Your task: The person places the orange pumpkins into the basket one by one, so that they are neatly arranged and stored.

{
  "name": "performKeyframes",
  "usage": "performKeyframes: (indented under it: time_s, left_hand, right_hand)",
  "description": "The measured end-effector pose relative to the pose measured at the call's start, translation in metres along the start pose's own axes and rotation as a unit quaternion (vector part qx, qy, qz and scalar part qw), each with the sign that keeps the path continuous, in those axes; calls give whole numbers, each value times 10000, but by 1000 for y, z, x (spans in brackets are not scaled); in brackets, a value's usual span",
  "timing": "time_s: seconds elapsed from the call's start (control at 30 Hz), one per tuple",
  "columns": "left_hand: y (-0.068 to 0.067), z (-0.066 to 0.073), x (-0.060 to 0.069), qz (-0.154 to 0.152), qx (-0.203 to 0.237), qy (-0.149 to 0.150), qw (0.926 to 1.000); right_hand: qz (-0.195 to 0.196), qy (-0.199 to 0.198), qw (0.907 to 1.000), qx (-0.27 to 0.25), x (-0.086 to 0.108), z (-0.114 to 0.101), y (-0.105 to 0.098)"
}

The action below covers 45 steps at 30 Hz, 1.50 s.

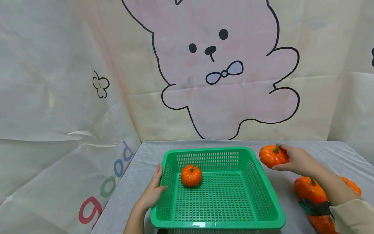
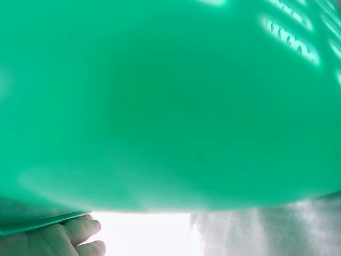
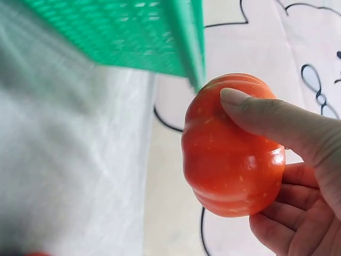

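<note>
A green plastic basket (image 1: 216, 224) with slotted walls stands on the table, an orange mini pumpkin (image 1: 191, 175) in its left back part. At its left rim my left hand (image 1: 152, 191) holds on, thumb over the edge and fingers along the outside. My right hand (image 1: 298, 161) grips a second orange pumpkin (image 1: 271, 156) by its side, raised just outside the basket's right back corner. In the right wrist view the thumb (image 3: 256, 109) presses this pumpkin (image 3: 234, 154) from one side, with the fingers behind. Green basket wall fills most of the left wrist view.
More orange pumpkins (image 1: 311, 190) lie on the grey-covered table (image 1: 292, 191) at the right, partly hidden by the right forearm. A dark green band (image 1: 315, 208) is around the right wrist. Cloth backdrops with drawings (image 1: 222, 97) hang behind and at the sides.
</note>
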<state>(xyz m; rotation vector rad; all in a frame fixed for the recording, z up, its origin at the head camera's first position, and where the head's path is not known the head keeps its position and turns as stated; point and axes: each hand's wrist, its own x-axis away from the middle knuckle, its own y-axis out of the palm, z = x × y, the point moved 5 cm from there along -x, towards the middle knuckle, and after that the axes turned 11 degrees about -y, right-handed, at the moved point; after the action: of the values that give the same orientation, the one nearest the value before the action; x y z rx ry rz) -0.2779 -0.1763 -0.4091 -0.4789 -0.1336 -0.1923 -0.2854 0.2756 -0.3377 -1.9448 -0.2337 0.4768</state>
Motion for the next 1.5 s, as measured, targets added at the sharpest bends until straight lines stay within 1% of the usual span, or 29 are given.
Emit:
performKeyframes:
  time_s: [0.23,0.4,0.63,0.7,0.83,1.07,1.3,1.5]
  left_hand:
    - [0,1,0,8,-7,-17,10000]
    - [0,1,2,-20,-30,3,10000]
    - [0,1,2,1,-6,-8,10000]
    - [1,1,1,-7,5,-9,10000]
    - [2,2,2,-38,18,-2,10000]
    - [1,3,2,-60,53,65,9999]
    - [1,1,0,-56,19,57,10000]
    - [0,2,1,-43,26,59,10000]
  right_hand:
    - [39,-409,9991,-55,-18,-30,-5]
    - [-8,-537,9983,-239,-30,-49,-2]
    - [-39,-914,9950,-408,-48,-78,5]
    - [-95,-984,9941,-441,-53,-85,11]
    - [-291,-1002,9931,-532,-62,-97,25]
    - [-440,-1200,9886,-800,-77,-114,49]
    - [-822,-1038,9859,-1025,-85,-125,76]
    - [-1018,-939,9852,-1008,-88,-131,94]
